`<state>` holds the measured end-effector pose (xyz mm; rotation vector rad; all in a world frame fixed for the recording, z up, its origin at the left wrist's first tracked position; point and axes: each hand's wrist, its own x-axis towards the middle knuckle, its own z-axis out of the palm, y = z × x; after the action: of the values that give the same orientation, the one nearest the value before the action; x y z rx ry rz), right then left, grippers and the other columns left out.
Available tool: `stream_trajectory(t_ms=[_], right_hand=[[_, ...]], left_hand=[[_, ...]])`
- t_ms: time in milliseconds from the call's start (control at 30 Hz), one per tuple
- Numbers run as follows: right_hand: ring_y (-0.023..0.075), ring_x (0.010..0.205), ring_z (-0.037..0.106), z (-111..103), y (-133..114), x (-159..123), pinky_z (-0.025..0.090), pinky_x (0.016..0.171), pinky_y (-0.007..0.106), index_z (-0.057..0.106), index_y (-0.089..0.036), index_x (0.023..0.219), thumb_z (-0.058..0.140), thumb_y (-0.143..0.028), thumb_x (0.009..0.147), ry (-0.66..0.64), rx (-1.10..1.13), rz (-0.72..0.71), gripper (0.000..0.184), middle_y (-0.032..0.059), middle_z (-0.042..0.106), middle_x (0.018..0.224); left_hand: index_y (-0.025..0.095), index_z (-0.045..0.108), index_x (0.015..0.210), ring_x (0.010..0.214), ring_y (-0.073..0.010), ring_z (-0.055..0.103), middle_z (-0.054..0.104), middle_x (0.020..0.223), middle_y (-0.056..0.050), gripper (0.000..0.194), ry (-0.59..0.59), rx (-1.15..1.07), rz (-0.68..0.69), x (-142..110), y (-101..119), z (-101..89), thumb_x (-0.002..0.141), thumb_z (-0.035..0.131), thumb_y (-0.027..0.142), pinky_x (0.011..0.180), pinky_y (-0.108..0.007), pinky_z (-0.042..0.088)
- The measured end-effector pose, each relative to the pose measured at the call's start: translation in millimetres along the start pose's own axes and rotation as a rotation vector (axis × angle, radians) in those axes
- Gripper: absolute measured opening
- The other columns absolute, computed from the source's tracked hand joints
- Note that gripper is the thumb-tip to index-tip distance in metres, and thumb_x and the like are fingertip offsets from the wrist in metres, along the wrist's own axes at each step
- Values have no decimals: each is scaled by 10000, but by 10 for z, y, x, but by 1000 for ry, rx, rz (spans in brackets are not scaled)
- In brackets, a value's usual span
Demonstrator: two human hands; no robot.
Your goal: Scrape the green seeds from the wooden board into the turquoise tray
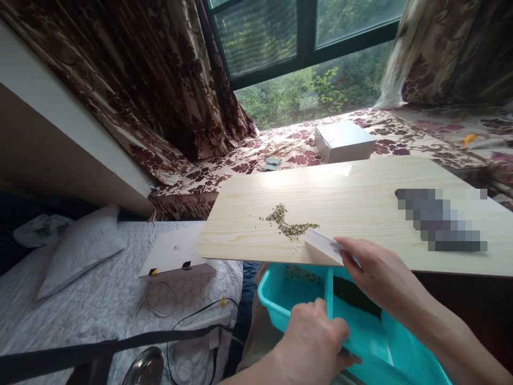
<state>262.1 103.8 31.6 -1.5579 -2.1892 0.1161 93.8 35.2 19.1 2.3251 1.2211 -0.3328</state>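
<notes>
My right hand (pixel 374 263) pinches a white card (pixel 324 245), its lower edge resting on the wooden tabletop (pixel 240 235) close to the front edge. Just left of the card lies a loose trail of small greenish beans (pixel 292 229), with a few paler ones nearer the edge. My left hand (pixel 310 339) is closed on the near side of a teal divided bin (pixel 274 305) held below the tabletop's edge. Dark green beans (pixel 356 297) lie in the bin's right compartment, and a scatter of pale ones (pixel 302 274) in the left. My left fingertips are partly hidden.
A blurred dark object (pixel 441 219) lies on the tabletop's right. Behind stands a silvery box (pixel 345 140) on the floral window seat. At left, a bed (pixel 92 321) bears a white box (pixel 176 248), cables, a pillow (pixel 86 248) and a metal bowl (pixel 145 368).
</notes>
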Motion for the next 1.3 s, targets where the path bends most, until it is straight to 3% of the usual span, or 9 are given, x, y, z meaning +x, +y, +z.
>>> stream_trajectory(t_ms=[233, 467, 667, 767, 867, 1033, 1167, 1300], right_hand=[[220, 724, 702, -25, -300, -51, 494, 613, 297, 724, -212, 911, 427, -109, 900, -136, 78, -65, 315, 86, 772, 839], [265, 833, 714, 2, -310, 77, 504, 680, 339, 737, -177, 995, 419, -80, 888, -74, 3, 0, 349, 121, 779, 901], [200, 725, 700, -148, -448, -100, 498, 608, 281, 747, -231, 926, 432, -66, 883, -111, 83, -203, 359, 46, 760, 770], [210, 739, 715, -314, -270, -150, 523, 613, 299, 749, -235, 970, 406, -114, 917, 10, 83, -204, 367, 56, 771, 801], [222, 765, 738, -346, 14, -31, 541, 619, 306, 756, -220, 1028, 434, -164, 917, 93, 27, -130, 345, 76, 795, 877], [248, 808, 748, -116, 332, 339, 547, 638, 333, 769, -178, 1038, 443, -184, 917, 109, -8, -101, 347, 101, 806, 924], [236, 787, 723, 14, 473, 532, 526, 623, 326, 764, -200, 1025, 449, -175, 906, 131, -31, -106, 338, 75, 800, 871], [219, 765, 717, 51, 571, 541, 535, 621, 320, 760, -208, 1025, 453, -166, 901, 87, 0, -134, 334, 70, 801, 877]], left_hand=[[229, 730, 1023, 918, -293, 688, 682, 953, -79, 390, 57, -2, -2, -8, -64, 60, 852, 744, 579, 738, -338, 549], [225, 747, 1009, 916, -288, 685, 684, 956, -80, 403, 80, -14, -35, -120, -68, -37, 822, 773, 581, 756, -328, 534], [238, 765, 983, 864, -290, 675, 684, 960, -78, 433, 149, -49, -95, -201, -138, 31, 751, 814, 601, 730, -328, 511], [236, 762, 947, 835, -272, 658, 660, 926, -67, 443, 160, -58, -158, -323, -239, 109, 712, 838, 604, 701, -311, 493], [253, 747, 927, 858, -252, 646, 631, 938, -36, 420, 171, -94, -252, -448, -353, 179, 699, 844, 592, 697, -297, 461], [244, 726, 873, 839, -220, 627, 585, 892, -5, 409, 140, -114, -393, -487, -530, 322, 663, 880, 559, 673, -274, 407], [249, 712, 856, 811, -202, 599, 556, 872, 3, 421, 131, -125, -384, -421, -644, 424, 658, 875, 583, 656, -271, 368], [255, 699, 868, 791, -193, 584, 543, 872, 5, 384, 90, -187, -354, -396, -712, 378, 718, 835, 581, 629, -273, 335]])
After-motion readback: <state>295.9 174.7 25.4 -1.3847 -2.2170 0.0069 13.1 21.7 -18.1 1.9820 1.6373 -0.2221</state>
